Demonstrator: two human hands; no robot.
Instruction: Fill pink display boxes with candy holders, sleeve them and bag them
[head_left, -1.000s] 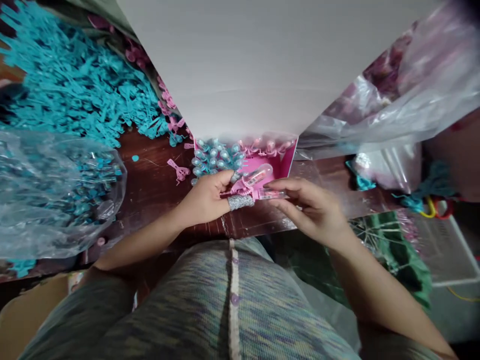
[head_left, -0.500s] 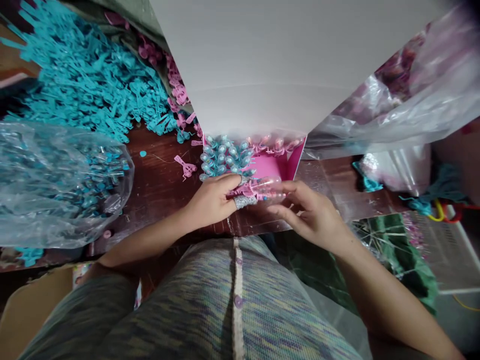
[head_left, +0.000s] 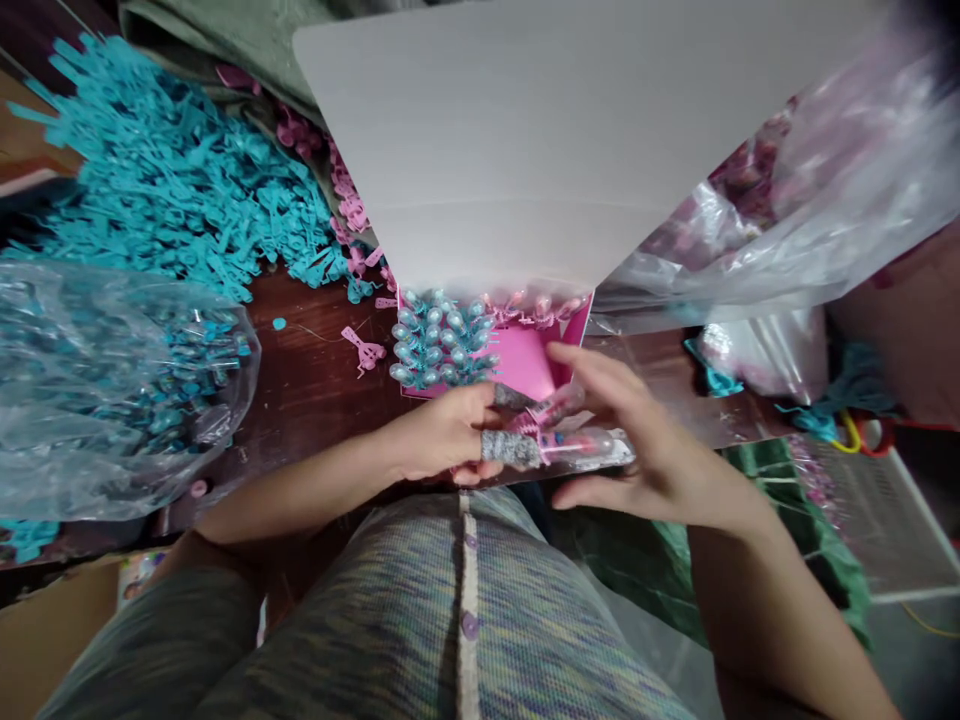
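My left hand (head_left: 442, 440), a grey wrap on the thumb, pinches pink toothed clips with clear tubes (head_left: 559, 440) at the near table edge (head_left: 315, 400). My right hand (head_left: 637, 440) cups the tubes' far end, fingers spread. Pink box (head_left: 525, 360) just beyond; teal pile (head_left: 165, 190) and bag (head_left: 97, 390) crowd the left.

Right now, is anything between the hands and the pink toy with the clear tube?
No. The left hand grips the pink toy, and the right hand is cupped beside its clear tube.
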